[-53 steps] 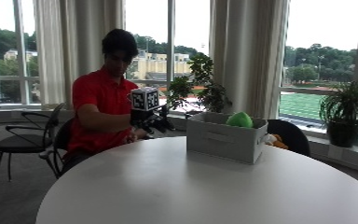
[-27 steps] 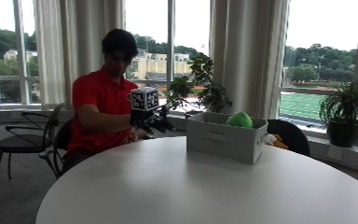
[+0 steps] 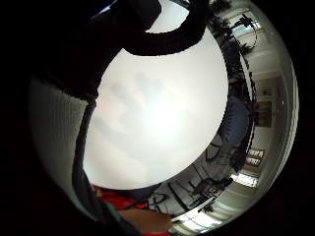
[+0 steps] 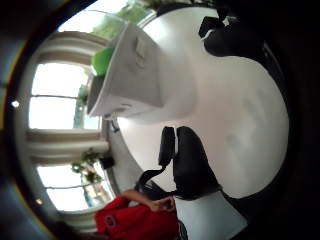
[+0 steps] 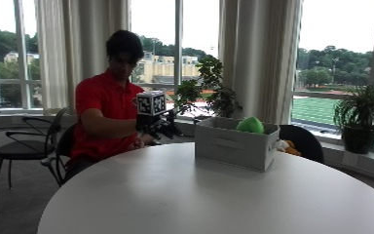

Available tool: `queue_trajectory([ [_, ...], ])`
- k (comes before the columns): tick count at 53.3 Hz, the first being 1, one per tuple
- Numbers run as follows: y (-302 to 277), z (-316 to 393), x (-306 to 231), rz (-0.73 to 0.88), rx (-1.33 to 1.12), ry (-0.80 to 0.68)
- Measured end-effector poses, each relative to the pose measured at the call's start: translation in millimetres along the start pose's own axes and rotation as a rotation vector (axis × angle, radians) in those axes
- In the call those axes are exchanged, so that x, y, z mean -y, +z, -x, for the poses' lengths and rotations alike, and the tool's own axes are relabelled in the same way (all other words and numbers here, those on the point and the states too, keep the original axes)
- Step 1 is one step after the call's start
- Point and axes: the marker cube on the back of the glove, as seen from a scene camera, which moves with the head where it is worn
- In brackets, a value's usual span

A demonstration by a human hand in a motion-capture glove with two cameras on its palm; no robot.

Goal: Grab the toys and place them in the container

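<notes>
Green toy (image 5: 251, 125) sits in the grey container (image 5: 235, 146), poking above its rim; container stands on the round white table (image 5: 206, 200) near the far edge. Gloved right hand (image 5: 156, 125) hovers above the table's far edge beside the container, well apart from it, fingers relaxed, holding nothing.
</notes>
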Motion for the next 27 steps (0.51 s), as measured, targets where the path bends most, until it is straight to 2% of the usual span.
queue_trajectory([
  [27,-0.8,0.5,-4.6,0.000,-0.016,-0.004],
])
